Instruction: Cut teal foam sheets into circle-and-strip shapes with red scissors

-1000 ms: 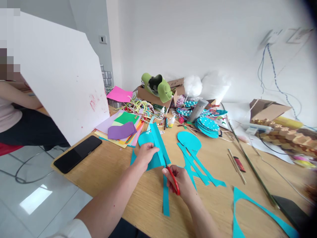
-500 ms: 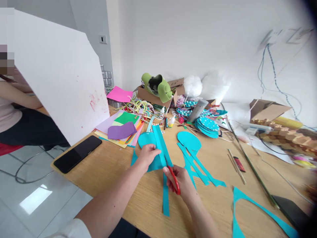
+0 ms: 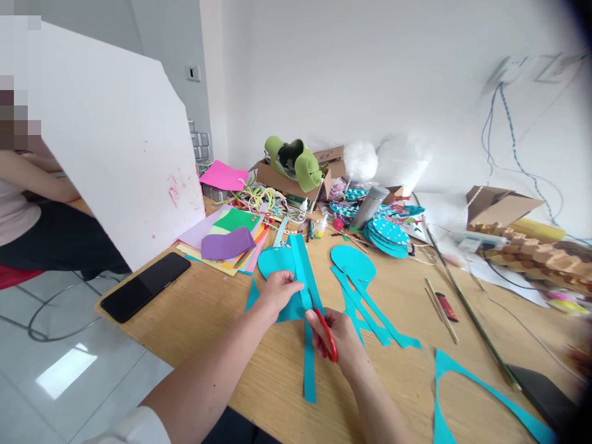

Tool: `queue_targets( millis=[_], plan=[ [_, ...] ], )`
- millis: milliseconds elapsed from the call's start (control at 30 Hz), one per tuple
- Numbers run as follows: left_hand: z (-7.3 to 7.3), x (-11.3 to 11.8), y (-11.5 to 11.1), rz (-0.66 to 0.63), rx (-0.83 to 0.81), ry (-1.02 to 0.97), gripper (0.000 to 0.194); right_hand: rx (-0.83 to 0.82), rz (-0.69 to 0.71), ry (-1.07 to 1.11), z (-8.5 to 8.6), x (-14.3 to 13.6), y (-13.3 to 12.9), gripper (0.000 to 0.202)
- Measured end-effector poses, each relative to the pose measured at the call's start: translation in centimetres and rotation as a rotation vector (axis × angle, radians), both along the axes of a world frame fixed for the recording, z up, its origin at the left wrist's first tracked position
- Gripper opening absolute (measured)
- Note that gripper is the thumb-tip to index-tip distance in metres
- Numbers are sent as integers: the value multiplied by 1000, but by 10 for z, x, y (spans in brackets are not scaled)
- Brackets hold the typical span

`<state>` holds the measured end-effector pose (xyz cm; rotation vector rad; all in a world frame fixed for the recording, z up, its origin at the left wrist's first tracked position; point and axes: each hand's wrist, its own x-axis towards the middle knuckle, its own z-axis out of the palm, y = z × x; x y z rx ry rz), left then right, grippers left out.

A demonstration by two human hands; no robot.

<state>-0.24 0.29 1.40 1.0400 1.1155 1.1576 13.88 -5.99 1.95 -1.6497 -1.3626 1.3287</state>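
My left hand (image 3: 280, 293) pinches a turquoise strip (image 3: 303, 262) between thumb and fingers, holding it up at a slant over the table. In my right hand (image 3: 340, 336) are red-handled scissors (image 3: 329, 339), their blades at the strip's lower end and partly hidden by it. A narrow turquoise strip (image 3: 309, 370) lies below the hands, running toward the table's front. Under and behind my left hand lie a rounded turquoise piece (image 3: 272, 260) and more turquoise sheet. To the right rests another rounded turquoise piece (image 3: 354, 262) with long cut strips (image 3: 370, 311) beside it.
A black phone (image 3: 145, 287) lies at the table's left edge, near a stack of coloured sheets (image 3: 226, 243). A metal flask (image 3: 370, 206) and dotted turquoise ovals (image 3: 388, 235) stand behind. Sticks (image 3: 441, 311) and a turquoise offcut (image 3: 439, 394) lie right. A person sits beyond the white board (image 3: 115, 135).
The held strip's upper end has shifted slightly to the right, and my left hand has moved a little with it. The scissors stay at nearly the same spot.
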Motion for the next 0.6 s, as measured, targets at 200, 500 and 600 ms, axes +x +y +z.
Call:
queue_targets(
  millis=[200,500,600],
  plan=[
    [1,0,-1,0,5,-1,25,10,-3,13,-1,0,0,48],
    [2,2,-4,-16,9,4,24,18,-28,22,0,-2,-1,51],
    [2,4,-5,-26,9,6,22,25,-33,27,1,-3,-1,52]
  ],
)
